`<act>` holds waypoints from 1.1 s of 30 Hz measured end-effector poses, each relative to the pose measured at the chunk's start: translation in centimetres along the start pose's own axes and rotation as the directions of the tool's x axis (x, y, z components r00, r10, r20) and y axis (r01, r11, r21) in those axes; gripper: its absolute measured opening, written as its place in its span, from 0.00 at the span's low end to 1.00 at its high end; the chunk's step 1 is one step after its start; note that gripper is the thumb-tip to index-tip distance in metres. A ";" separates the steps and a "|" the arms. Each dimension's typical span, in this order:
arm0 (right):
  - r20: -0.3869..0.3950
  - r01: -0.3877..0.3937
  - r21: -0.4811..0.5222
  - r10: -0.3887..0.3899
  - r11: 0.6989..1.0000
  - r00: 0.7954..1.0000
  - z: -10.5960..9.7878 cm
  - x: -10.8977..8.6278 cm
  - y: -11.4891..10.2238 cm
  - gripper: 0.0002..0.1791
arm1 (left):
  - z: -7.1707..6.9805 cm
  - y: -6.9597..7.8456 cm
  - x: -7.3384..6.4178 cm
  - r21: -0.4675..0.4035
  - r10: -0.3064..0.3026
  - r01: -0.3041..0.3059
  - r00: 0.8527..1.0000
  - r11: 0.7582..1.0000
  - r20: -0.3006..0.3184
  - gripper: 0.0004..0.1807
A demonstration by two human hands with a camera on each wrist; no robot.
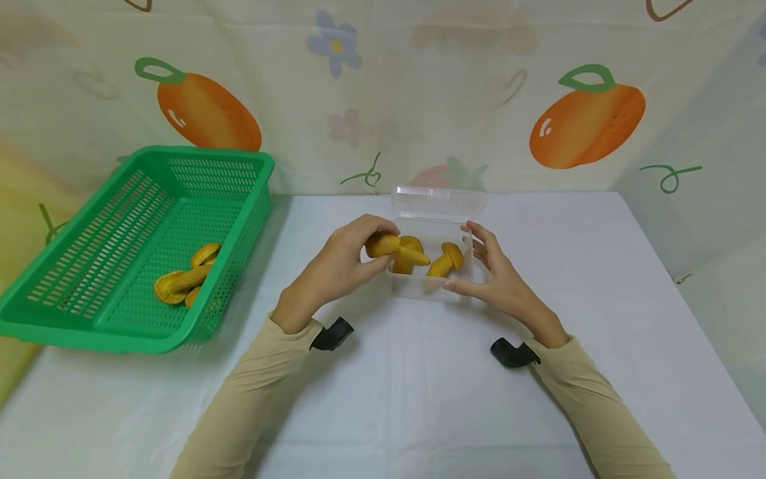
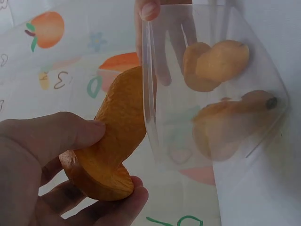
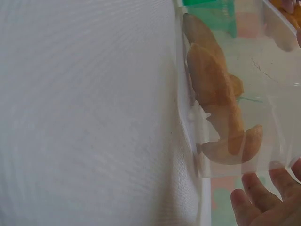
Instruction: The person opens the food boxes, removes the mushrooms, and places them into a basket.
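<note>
Sitting far left, a green basket (image 1: 197,226) is holding some yellow-brown mushrooms (image 1: 187,281) by its right wall. Next, the left hand (image 1: 350,259) is pinching a single mushroom (image 1: 383,244) around its cap end, thumb opposing fingers, stem pointing over the left end of a clear box (image 1: 413,287); can't tell if it's touching the rim. The box is holding two more mushrooms (image 1: 447,259), its lid (image 1: 439,203) standing raised at the back. Right hand (image 1: 499,279) is gripping the box's right end, thumb in front, fingers around the side. Risks, my read: a rounded cap could be rolling out if the thumb slips; the stem could be catching the rim and shoving the box if the right grip loosens; a bump could be dropping the lid. White cloth is covering the desk (image 1: 407,386); a fruit-and-flower-print curtain (image 1: 383,86) is hanging behind.
</note>
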State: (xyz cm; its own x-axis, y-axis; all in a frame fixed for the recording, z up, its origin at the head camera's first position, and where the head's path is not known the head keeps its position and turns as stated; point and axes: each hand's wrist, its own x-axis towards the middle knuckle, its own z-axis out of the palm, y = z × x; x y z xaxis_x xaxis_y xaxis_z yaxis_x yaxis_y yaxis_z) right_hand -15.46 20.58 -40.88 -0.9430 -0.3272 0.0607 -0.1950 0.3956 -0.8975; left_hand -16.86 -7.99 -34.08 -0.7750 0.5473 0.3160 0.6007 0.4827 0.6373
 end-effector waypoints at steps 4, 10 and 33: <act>0.004 0.000 -0.001 0.000 1.000 1.000 0.0 0.0 0.0 0.57 | -0.5 -0.3 -0.7 0.004 -0.008 0.008 0.999 1.000 -0.033 0.17; -0.001 -0.006 -0.003 0.006 1.000 1.000 0.0 0.1 0.0 0.57 | -1.5 -0.6 -1.6 0.003 -0.014 0.014 0.995 1.000 -0.094 0.16; -0.007 -0.029 -0.014 0.029 0.999 1.000 0.0 0.0 0.0 0.58 | -6.0 -1.5 -5.1 0.150 -0.074 0.130 0.940 0.980 -0.333 0.17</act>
State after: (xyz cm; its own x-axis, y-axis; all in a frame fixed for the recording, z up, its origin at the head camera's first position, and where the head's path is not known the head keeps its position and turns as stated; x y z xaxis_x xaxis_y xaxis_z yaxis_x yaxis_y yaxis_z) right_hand -15.41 20.57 -40.90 -0.9501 -0.3095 0.0378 -0.1714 0.4171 -0.8925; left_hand -14.99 -15.60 -32.49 -0.8383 0.2508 0.4841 0.5171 0.6471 0.5602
